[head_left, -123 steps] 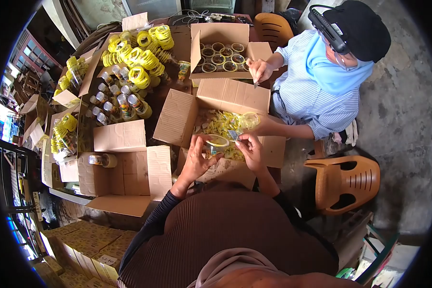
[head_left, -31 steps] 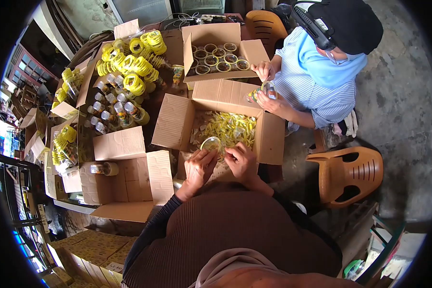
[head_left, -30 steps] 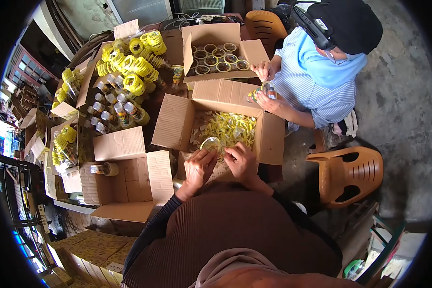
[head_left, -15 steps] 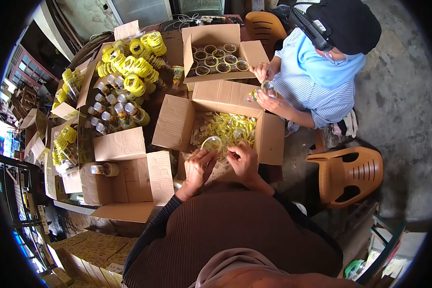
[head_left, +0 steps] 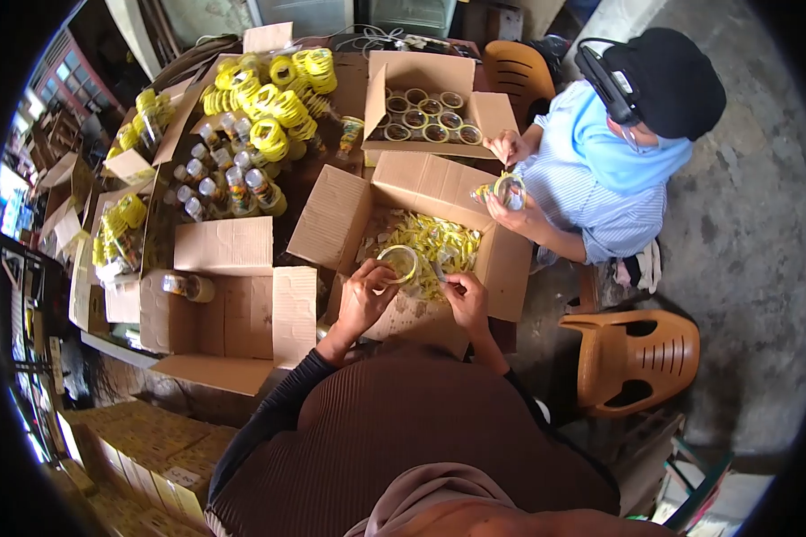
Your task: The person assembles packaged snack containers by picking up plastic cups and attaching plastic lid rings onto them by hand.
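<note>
Over an open cardboard box (head_left: pixel 331 215), my left hand (head_left: pixel 365 295) grips a clear round container (head_left: pixel 397 265) with a yellow rim. Beside it, my right hand (head_left: pixel 466 302) is closed, with a thin strip (head_left: pixel 438 271) between its fingers. The strip is apart from the container's rim. Yellow and clear scraps (head_left: pixel 443 239) lie inside the box below my hands.
A co-worker (head_left: pixel 600 170) at the right holds another container. Filled round containers (head_left: pixel 430 116) stand in a box behind. Stacked yellow-rimmed containers (head_left: pixel 269 98) and clear jars are at the left, near an open box (head_left: pixel 219 242). An orange chair (head_left: pixel 640 358) stands right.
My right hand has moved away from the container, and a strip now shows in its fingers. My left hand has tilted the container. The whole view has shifted slightly.
</note>
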Motion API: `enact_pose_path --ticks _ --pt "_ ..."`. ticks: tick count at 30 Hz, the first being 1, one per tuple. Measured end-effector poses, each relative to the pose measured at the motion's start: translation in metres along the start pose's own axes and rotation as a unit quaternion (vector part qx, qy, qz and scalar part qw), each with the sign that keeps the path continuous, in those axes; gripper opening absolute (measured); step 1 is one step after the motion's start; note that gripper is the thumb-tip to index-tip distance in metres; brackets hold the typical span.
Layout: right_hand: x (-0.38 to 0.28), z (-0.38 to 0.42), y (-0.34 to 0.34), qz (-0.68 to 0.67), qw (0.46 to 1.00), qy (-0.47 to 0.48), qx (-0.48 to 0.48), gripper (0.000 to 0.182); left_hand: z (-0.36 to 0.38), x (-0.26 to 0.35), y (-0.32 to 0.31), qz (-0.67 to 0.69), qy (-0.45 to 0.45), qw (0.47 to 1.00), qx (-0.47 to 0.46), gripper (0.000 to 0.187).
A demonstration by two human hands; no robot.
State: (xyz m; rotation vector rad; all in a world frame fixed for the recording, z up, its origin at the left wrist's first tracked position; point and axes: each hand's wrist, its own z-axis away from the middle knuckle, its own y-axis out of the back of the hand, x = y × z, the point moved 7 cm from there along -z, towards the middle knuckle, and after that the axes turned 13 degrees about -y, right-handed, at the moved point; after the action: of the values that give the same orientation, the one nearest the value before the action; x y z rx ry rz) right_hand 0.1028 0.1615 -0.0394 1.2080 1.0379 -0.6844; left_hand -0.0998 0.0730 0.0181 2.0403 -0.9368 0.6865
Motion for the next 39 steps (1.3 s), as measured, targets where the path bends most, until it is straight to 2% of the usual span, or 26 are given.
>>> enact_pose_path --ticks 4,5,9,11,18,21,25,29,31,32,33,34,36,39 --pt "-0.037 0.017 -0.004 0.007 0.996 0.081 0.023 0.010 0.006 -0.003 0.001 -0.064 0.032 0.997 -0.034 0.012" --pt "-0.045 0.021 -0.004 0.007 0.996 0.081 0.031 0.011 0.014 -0.014 -0.003 -0.008 0.093 0.995 -0.018 0.014" --pt "-0.065 0.030 -0.008 0.033 0.991 0.118 0.049 0.013 0.025 -0.023 -0.008 0.062 0.172 0.983 -0.026 0.017" --pt "-0.071 0.032 -0.011 0.050 0.989 0.135 0.040 0.015 0.033 -0.028 -0.013 0.160 0.234 0.959 -0.019 0.021" --pt "-0.088 0.039 -0.030 0.101 0.979 0.175 0.002 0.019 0.037 -0.017 -0.018 0.181 0.222 0.958 -0.014 0.023" --pt "-0.081 0.034 -0.036 0.118 0.977 0.175 0.000 0.019 0.039 -0.012 -0.019 0.143 0.196 0.970 -0.021 0.027" --pt "-0.082 0.033 -0.041 0.150 0.969 0.198 0.007 0.020 0.046 -0.014 -0.021 0.128 0.196 0.972 0.003 0.027" --pt "-0.078 0.030 -0.047 0.174 0.962 0.211 0.000 0.022 0.047 -0.011 -0.020 0.052 0.196 0.979 0.007 0.024" --pt "-0.072 0.018 -0.045 0.182 0.970 0.162 -0.005 0.019 0.050 -0.007 -0.022 0.022 0.182 0.983 0.003 0.023" --pt "-0.062 0.012 -0.045 0.182 0.970 0.162 -0.008 0.019 0.053 -0.005 -0.027 0.009 0.146 0.989 -0.004 0.022" --pt "-0.038 -0.001 -0.045 0.134 0.983 0.123 -0.028 0.017 0.053 -0.001 -0.030 -0.004 0.109 0.994 -0.010 0.022" --pt "-0.029 -0.011 -0.043 0.085 0.992 0.085 -0.048 0.015 0.052 -0.001 -0.029 -0.004 0.110 0.994 -0.008 0.022" --pt "-0.011 -0.021 -0.039 0.075 0.993 0.051 -0.070 0.012 0.053 -0.014 -0.021 0.076 0.187 0.978 0.043 0.021" --pt "0.011 -0.025 -0.038 0.165 0.981 0.047 -0.088 0.016 0.056 -0.037 -0.005 0.184 0.256 0.939 0.139 0.018"
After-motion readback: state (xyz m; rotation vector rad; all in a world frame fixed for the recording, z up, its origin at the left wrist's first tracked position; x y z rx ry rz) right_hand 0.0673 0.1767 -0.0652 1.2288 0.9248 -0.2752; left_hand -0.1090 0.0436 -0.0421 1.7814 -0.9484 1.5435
